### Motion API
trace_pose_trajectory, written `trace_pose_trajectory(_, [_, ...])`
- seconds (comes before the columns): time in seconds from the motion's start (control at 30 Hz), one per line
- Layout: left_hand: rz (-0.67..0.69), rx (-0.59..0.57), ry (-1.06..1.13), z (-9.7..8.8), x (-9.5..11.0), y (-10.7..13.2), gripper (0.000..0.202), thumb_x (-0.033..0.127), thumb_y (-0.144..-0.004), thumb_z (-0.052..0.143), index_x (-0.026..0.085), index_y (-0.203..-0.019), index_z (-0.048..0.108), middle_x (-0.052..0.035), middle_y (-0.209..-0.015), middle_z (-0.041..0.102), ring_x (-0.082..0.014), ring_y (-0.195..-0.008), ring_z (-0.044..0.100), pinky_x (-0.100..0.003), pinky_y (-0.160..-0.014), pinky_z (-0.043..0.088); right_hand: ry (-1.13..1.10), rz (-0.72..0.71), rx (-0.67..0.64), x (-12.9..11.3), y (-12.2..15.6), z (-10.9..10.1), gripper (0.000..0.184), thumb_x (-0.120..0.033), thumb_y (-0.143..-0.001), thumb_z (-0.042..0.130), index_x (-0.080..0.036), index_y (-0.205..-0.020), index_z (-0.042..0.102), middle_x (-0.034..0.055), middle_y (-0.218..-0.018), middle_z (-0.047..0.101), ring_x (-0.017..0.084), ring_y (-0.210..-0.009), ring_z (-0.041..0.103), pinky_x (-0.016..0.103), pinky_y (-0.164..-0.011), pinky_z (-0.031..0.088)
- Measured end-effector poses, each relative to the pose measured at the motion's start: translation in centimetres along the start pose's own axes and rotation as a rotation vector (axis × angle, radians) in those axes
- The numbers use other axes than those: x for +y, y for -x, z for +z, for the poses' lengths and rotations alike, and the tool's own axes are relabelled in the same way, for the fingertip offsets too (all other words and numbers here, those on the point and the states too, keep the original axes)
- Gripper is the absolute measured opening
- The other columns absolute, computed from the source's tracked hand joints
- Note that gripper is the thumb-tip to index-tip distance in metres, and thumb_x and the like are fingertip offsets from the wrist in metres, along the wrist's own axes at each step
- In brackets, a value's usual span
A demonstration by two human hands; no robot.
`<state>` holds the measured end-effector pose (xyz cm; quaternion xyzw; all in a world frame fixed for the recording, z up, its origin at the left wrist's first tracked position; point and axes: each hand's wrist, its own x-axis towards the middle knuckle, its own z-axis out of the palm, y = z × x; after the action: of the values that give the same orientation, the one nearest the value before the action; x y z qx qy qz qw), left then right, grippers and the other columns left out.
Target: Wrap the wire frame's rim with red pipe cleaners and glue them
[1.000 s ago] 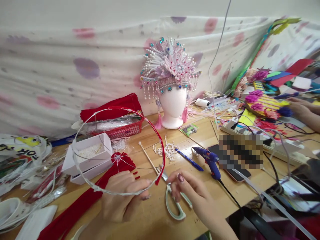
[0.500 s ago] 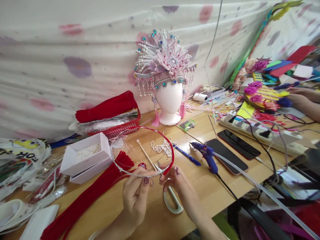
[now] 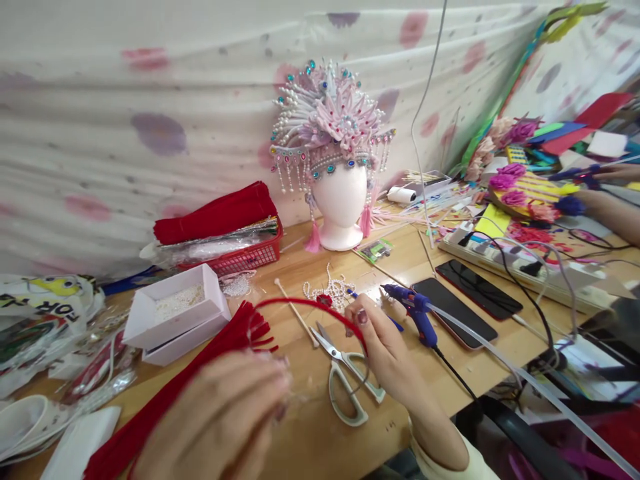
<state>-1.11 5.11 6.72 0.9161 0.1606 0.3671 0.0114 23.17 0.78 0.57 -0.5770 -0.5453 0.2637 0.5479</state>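
Note:
A wire hoop (image 3: pixel 300 301), partly wrapped in red, hangs above the table. My right hand (image 3: pixel 383 337) is closed, pinching the hoop at its right side; bare grey wire shows below those fingers. My left hand (image 3: pixel 215 417) is low and close to the camera, near the hoop's left side. Motion smears its fingers, so its grip is unclear. Beneath the hoop lie white-handled scissors (image 3: pixel 336 355), blades slightly apart. A small red ornament (image 3: pixel 324 301) shows by the hoop's upper edge, in front of a string of white beads (image 3: pixel 333 283). Red fuzzy stems (image 3: pixel 200 380) lie left.
A blue glue gun (image 3: pixel 413 310) rests beside two phones (image 3: pixel 453 312). A head stand (image 3: pixel 340 200) wears a pink beaded headdress. To the left are a white box (image 3: pixel 150 327) and a red basket (image 3: pixel 250 257). At far right another person's arm (image 3: pixel 613 213) reaches over craft pieces.
My left hand has dropped down-left toward the camera, while my right hand has moved up and right. The hoop has turned, showing more red on top. The scissors are now mostly uncovered.

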Motion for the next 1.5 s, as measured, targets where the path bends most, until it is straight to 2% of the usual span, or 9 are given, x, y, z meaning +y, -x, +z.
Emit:
trace_pose_trajectory(0.1, [-0.035,0.128,-0.103,-0.1,-2.6,-2.4,0.046,0.012,-0.088,0.07,0.022,-0.132,0.062,-0.0093,-0.13,0.068,-0.0254,-0.123,0.062,-0.043,-0.11,0.05,0.083,-0.103,-0.22,-1.3,-1.8,-0.3,0.047,-0.055,-0.107,0.027,-0.023,-0.082,0.051,0.0021,-0.085,0.055,0.019,-0.083,0.052,0.033,-0.078,0.04])
trace_pose_trajectory(0.27, [-0.129,-0.138,0.223,3.0,-6.0,-3.1,0.042,0.026,-0.094,0.066,0.026,-0.135,0.06,-0.0087,-0.136,0.068,-0.0261,-0.128,0.062,-0.047,-0.113,0.047,0.122,-0.149,-0.336,-1.8,-3.9,0.5,0.05,-0.054,-0.108,0.026,-0.022,-0.082,0.055,0.0009,-0.082,0.055,0.018,-0.079,0.053,0.032,-0.077,0.04])
trace_pose_trajectory(0.43, [-0.362,-0.209,0.471,4.7,-6.6,-2.2,0.036,0.031,-0.094,0.065,0.024,-0.129,0.067,-0.0099,-0.126,0.075,-0.026,-0.116,0.07,-0.042,-0.102,0.055,-0.065,-0.056,-0.312,-0.8,-4.0,1.3,0.056,-0.054,-0.108,0.025,-0.022,-0.095,0.069,0.0031,-0.088,0.066,0.019,-0.087,0.061,0.033,-0.083,0.046])
trace_pose_trajectory(0.7, [-0.546,-0.196,0.683,5.9,-7.4,-0.9,0.039,0.038,-0.094,0.065,0.022,-0.129,0.067,-0.0108,-0.11,0.079,-0.0268,-0.105,0.073,-0.039,-0.095,0.056,-0.058,-0.03,0.018,0.4,-2.1,1.6,0.038,-0.047,-0.106,0.042,-0.024,-0.115,0.071,0.0083,-0.112,0.073,0.023,-0.109,0.066,0.038,-0.097,0.048])
trace_pose_trajectory(0.83, [-0.65,-0.087,0.854,6.7,-7.7,0.5,0.041,0.038,-0.093,0.067,0.02,-0.13,0.064,-0.0114,-0.109,0.076,-0.0247,-0.106,0.072,-0.036,-0.097,0.055,0.188,-0.097,0.289,1.3,1.0,-0.7,0.019,-0.039,-0.098,0.061,-0.024,-0.091,0.071,0.0033,-0.082,0.073,0.019,-0.078,0.069,0.03,-0.071,0.054])
trace_pose_trajectory(0.97, [-0.698,-0.08,0.929,7.3,-8.0,1.3,0.039,0.032,-0.092,0.07,0.021,-0.128,0.064,-0.0096,-0.111,0.075,-0.022,-0.11,0.069,-0.035,-0.104,0.051,0.452,-0.026,0.38,2.6,4.6,-4.1,0.038,-0.046,-0.091,0.068,-0.024,-0.061,0.059,-0.0023,-0.048,0.056,0.014,-0.043,0.053,0.025,-0.039,0.038])
trace_pose_trajectory(1.13, [-0.737,-0.076,1.015,7.4,-8.8,1.2,0.043,0.036,-0.088,0.074,0.019,-0.128,0.066,-0.0126,-0.115,0.075,-0.0249,-0.11,0.07,-0.035,-0.095,0.056,0.566,-0.011,0.418,3.3,6.8,-5.4,0.05,-0.047,-0.098,0.055,-0.023,-0.054,0.053,-0.0009,-0.046,0.054,0.014,-0.04,0.053,0.026,-0.042,0.04])
trace_pose_trajectory(1.33, [-0.637,0.453,0.754,4.1,-11.2,0.6,0.01,0.031,-0.077,0.085,0.027,-0.074,0.076,0.0021,-0.091,0.069,-0.0157,-0.092,0.066,-0.03,-0.091,0.057,0.405,-0.113,0.335,3.3,5.6,-2.9,0.026,-0.032,-0.104,0.047,-0.024,-0.085,0.062,0.0039,-0.076,0.069,0.019,-0.071,0.069,0.027,-0.065,0.053])
trace_pose_trajectory(1.5, [-0.6,0.701,0.621,-1.9,-14.1,1.9,0.006,0.034,-0.087,0.075,0.04,-0.085,0.075,0.0067,-0.094,0.064,-0.0135,-0.093,0.061,-0.037,-0.113,0.043,0.355,-0.172,0.126,2.9,4.9,-0.8,0.024,-0.031,-0.102,0.051,-0.025,-0.123,0.059,0.009,-0.112,0.07,0.023,-0.1,0.068,0.034,-0.086,0.055])
